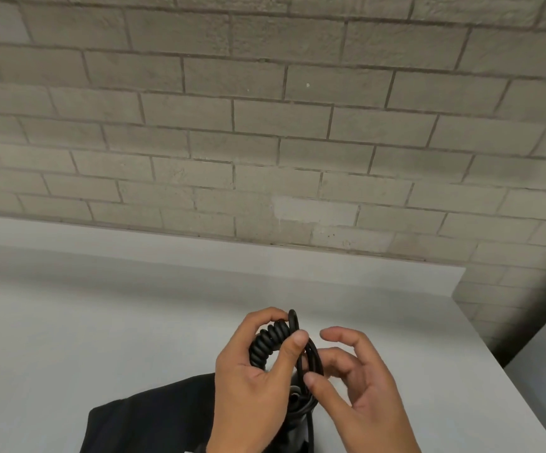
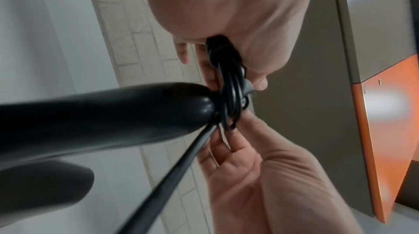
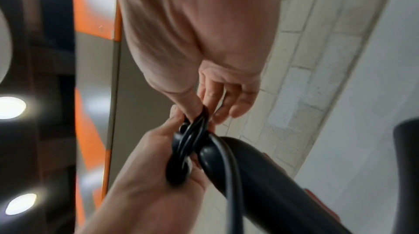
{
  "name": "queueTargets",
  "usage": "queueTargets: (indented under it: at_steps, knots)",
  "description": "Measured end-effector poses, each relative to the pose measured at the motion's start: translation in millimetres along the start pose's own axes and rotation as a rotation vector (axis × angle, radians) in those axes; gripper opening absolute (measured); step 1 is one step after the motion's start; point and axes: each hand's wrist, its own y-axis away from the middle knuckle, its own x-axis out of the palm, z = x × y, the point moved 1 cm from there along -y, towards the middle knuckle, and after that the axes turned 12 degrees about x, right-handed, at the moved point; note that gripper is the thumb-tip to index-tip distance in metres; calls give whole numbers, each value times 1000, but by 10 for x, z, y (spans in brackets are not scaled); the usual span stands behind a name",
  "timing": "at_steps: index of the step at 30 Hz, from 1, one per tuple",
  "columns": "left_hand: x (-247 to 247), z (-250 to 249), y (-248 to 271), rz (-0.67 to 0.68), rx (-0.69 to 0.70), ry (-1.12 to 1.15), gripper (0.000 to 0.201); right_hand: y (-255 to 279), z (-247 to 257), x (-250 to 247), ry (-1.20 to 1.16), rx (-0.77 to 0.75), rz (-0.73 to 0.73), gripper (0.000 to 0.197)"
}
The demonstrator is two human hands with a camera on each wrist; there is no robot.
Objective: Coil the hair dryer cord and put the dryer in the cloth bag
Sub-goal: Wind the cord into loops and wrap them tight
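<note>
Both hands work low over the grey desk (brick wall behind): left hand clenches the coiled cord, right hand pinches its loops.

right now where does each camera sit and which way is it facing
Head: worn on the head, faces forward and down at the table and brick wall; shows left hand, right hand, coiled cord.
Left wrist: looks along the left hand at the cord and dryer handle.
Right wrist: looks along the right hand at the same.
Shared: both hands, cord.
</note>
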Motion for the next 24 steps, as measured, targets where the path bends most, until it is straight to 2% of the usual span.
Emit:
queueTargets:
  at_steps: [2,4,6,8,10,12,14,17,20,24]
  knots:
    - [5,0,-2,-35,8,-5,18,51,-30,73,181,-96,-180,61]
    - [13,13,12,-66,29,-23,19,112,-16,145,399,-250,-351,56]
    - [25,33,40,-93,49,-59,21,146,7,200,526,-350,-398,47]
    - [30,51,63,-127,53,-101,23,151,57,240,523,-367,-373,35]
    - [38,62,70,-170,53,-116,25,147,120,257,509,-314,-334,32]
    - [52,70,75,-198,92,-128,27,147,158,282,564,-262,-310,39]
    - [93,65,86,-197,155,-143,28,149,192,293,666,-247,-358,39]
    - [135,64,112,-180,203,-128,29,141,296,245,757,-124,-292,34]
    - [132,96,102,-144,230,-132,28,117,378,152,564,103,-97,31]
    - [122,154,65,-94,275,-119,32,33,441,-44,206,233,-4,30]
